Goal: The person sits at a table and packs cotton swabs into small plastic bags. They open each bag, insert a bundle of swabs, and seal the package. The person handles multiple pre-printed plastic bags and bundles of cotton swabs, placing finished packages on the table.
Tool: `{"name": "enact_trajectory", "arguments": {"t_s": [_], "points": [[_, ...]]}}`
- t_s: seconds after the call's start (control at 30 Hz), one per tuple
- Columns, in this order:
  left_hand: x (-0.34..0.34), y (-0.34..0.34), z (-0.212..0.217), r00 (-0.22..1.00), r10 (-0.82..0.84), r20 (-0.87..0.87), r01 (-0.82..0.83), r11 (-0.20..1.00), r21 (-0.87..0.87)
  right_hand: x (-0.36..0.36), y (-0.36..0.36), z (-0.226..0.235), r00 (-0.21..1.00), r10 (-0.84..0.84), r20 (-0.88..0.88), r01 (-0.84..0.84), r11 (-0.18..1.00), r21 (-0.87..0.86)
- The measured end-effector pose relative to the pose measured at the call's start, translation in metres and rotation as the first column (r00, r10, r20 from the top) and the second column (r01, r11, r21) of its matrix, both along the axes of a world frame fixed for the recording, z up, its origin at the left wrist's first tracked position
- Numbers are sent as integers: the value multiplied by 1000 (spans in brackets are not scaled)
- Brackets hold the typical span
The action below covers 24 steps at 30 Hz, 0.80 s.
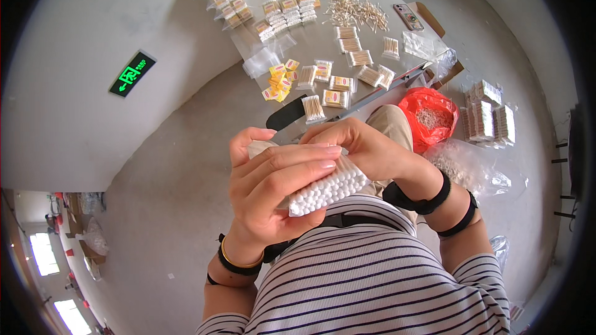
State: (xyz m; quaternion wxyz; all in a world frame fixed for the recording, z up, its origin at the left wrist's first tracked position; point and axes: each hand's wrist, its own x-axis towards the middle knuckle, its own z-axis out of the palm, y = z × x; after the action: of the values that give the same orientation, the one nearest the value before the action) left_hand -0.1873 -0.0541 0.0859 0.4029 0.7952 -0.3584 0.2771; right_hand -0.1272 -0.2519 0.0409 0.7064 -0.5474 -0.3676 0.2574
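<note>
In front of my chest is a clear bag of cotton swabs, its white tips facing me. My left hand is wrapped round the bag, fingers over the top and thumb beneath, with the index finger raised. My right hand is closed at the bag's far end; its fingertips are partly hidden, and they seem to pinch the plastic there. Just beyond my hands, a bagged bundle of swabs lies at the table's near edge. Yellow-and-white cards lie in a loose heap to its left.
The grey table carries several swab packs, stacked carded packs, loose swabs, empty clear bags and a phone. Right of my knee, a red bag holds swabs. Stacked white bundles stand on the floor.
</note>
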Motion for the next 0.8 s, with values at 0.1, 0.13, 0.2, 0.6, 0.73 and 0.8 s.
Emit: {"name": "enact_trajectory", "arguments": {"t_s": [0.1, 0.13, 0.2, 0.6, 0.73, 0.8], "points": [[0, 0, -2, 1000, 4, 2, -4, 1000, -5, 0, 1, 0, 1000, -1, -19, 2, 1000, 11], [0, 0, -2, 1000, 3, 1, -3, 1000, -4, 0, 1, -1, 1000, 0, -12, 0, 1000, 13], [0, 1, -2, 1000, 1, 0, -1, 1000, -2, 1, 2, -3, 1000, 3, 2, -3, 1000, 16], [1, 4, 2, 1000, 6, 2, -6, 1000, 20, -1, 1, -1, 990, -54, 131, 62, 997, -54], [1, 7, 4, 999, 30, 13, -30, 999, 25, -6, -10, 16, 915, -169, 365, 261, 940, -219], [1, 8, 4, 999, 44, 19, -45, 999, 30, -8, -16, 25, 894, -203, 400, 320, 913, -253]]}}
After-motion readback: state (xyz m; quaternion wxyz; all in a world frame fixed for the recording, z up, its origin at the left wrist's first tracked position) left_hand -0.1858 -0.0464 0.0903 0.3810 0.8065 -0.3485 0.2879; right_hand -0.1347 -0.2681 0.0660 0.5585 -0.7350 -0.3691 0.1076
